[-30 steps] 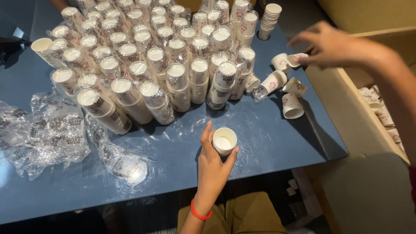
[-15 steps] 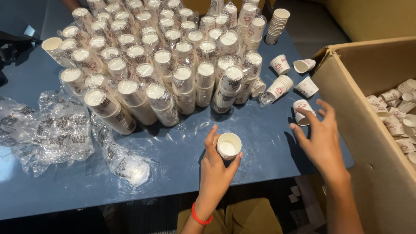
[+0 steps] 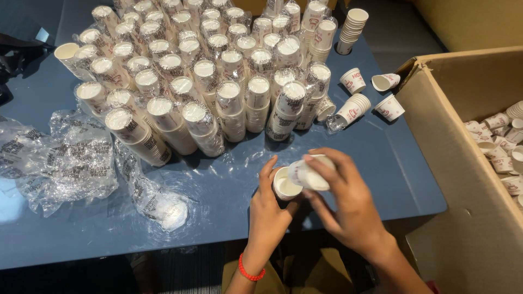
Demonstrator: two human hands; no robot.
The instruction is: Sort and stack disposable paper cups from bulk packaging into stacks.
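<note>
Since half a second ago the right hand [image 3: 348, 209] has come in from the loose cups at the table's right edge and now meets the left hand [image 3: 272, 209] near the front of the table, bringing a second paper cup [image 3: 306, 174] with it. That cup lies on its side in the right hand's curled fingers [image 3: 327, 166], tipped toward the white cup [image 3: 284, 184] that the left hand grips upright, as it did before, with thumb and fingers closed round its wall; the two cups touch or nearly touch, though the fingers hide the exact meeting point. A red band [image 3: 249, 269] circles the left wrist. Both hands hover over the blue table [image 3: 381, 158]. Behind them stands a dense block of wrapped cup stacks [image 3: 218, 81], many leaning forward. Crumpled clear wrappers [image 3: 65, 158] lie to the left. A few loose cups [image 3: 370, 95] sit near the right edge, some on their sides, with one unwrapped stack [image 3: 351, 30] further back. Beside the table an open cardboard box [image 3: 463, 163] holds a jumble of more small cups [image 3: 504, 144]
</note>
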